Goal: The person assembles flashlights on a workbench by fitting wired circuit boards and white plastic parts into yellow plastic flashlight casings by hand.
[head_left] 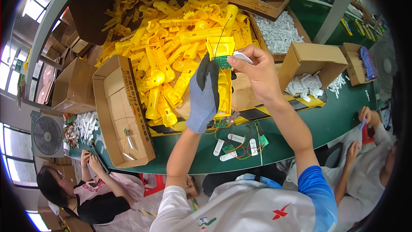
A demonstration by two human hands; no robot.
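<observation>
My left hand (pixel 204 92), in a blue-grey glove with dark fingers, grips a yellow plastic shell (pixel 225 96) upright above the bench. A small green circuit board (pixel 222 62) sits in the shell, and a thin dark wire rises beside it. My bare right hand (pixel 262 73) pinches a small flat white plastic piece (pixel 243 57) between thumb and fingers, close to the board's right edge. Below my hands, several white oblong parts (pixel 236 138) lie on the green bench, joined by thin coloured wires to green boards (pixel 263 141).
A large heap of yellow shells (pixel 171 43) fills the far side. Cardboard boxes stand left (pixel 146 133) and right (pixel 315 56), the right one with white pieces (pixel 305 85) spilling out. More white parts (pixel 281 32) fill a far tray. Co-workers sit at left (pixel 103 189) and right (pixel 365 167).
</observation>
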